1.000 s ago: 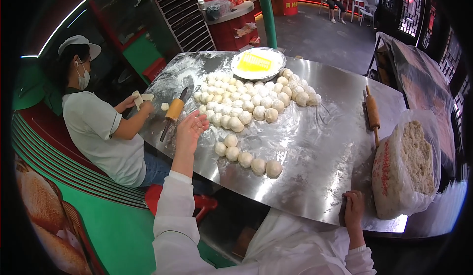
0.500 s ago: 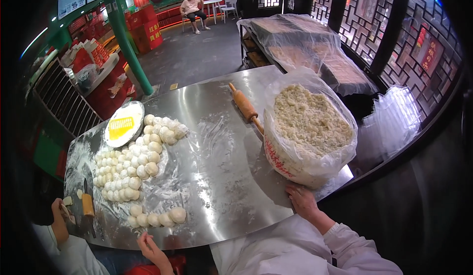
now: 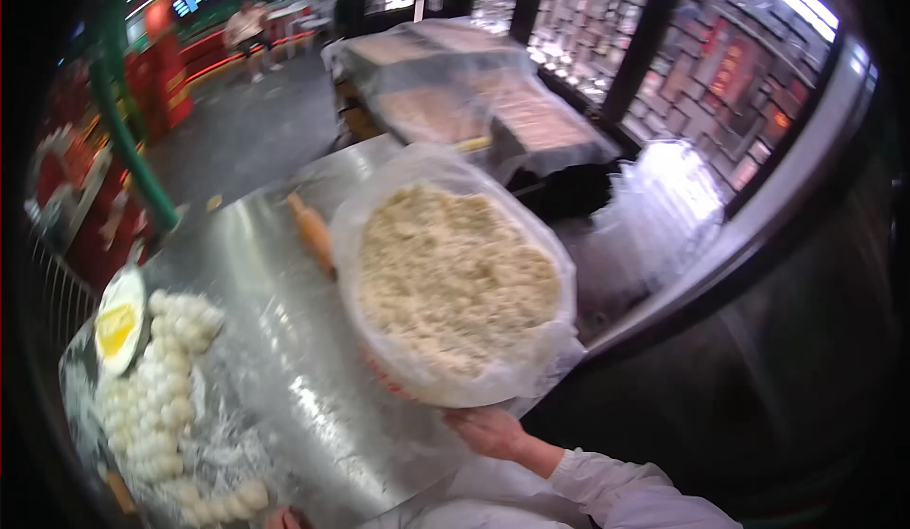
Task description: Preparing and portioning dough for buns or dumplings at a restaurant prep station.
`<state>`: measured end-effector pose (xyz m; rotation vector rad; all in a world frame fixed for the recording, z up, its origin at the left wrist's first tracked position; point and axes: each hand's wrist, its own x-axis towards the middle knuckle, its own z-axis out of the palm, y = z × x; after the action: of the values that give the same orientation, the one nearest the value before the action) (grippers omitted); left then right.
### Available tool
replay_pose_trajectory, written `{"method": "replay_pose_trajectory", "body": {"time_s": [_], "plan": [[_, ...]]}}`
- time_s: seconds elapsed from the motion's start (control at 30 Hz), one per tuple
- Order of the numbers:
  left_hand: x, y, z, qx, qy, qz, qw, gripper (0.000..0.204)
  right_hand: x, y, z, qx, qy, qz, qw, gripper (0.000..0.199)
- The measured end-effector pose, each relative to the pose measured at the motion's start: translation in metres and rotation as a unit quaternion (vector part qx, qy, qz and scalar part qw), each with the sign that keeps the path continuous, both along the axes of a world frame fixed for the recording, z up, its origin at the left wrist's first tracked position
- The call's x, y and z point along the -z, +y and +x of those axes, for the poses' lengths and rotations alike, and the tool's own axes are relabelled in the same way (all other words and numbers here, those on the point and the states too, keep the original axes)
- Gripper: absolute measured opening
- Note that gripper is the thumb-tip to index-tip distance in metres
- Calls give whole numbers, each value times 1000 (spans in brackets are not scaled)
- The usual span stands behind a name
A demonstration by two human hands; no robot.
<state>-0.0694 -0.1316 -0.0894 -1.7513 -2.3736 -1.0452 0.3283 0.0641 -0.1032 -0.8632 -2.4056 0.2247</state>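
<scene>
A large round tub lined with a clear plastic bag (image 3: 555, 339), with red marks on its white side, is heaped with pale crumbly filling (image 3: 455, 282). My right hand (image 3: 488, 431), in a white sleeve, touches the tub's near underside at the table edge. Its fingers look stretched out, their tips partly hidden beneath the tub. Only a small, blurred piece of my left hand (image 3: 284, 518) shows at the lower edge, near a short row of dough balls (image 3: 227, 503). Farther left, many more dough balls (image 3: 156, 406) lie packed together on the floured metal table (image 3: 294, 377).
A wooden rolling pin (image 3: 311, 230) lies left of the tub. At the table's left are a white dish (image 3: 133, 287) holding something yellow and a wooden handle (image 3: 120, 493). Plastic-covered trays (image 3: 436, 74) stand beyond the table, near clear plastic sheeting (image 3: 654, 216). A person (image 3: 248, 31) sits far back.
The view has swung right, shifting the scene leftward. My right hand now meets the tub's underside. My left hand has mostly left the picture; a neighbouring worker's hand holding dough is out of view.
</scene>
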Motion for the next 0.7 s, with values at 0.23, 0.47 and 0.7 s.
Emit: {"method": "replay_pose_trajectory", "body": {"time_s": [0.23,0.47,0.7], "plan": [[-19,45,9,49,20,4,999,12,-22,6,24,47,-18,33,998,22],[-19,20,5,13,46,-14,999,13,-9,0,13,27,12,5,1000,26],[-13,25,4,32,38,22,999,12,-10,3,14,50,-5,28,998,28]]}}
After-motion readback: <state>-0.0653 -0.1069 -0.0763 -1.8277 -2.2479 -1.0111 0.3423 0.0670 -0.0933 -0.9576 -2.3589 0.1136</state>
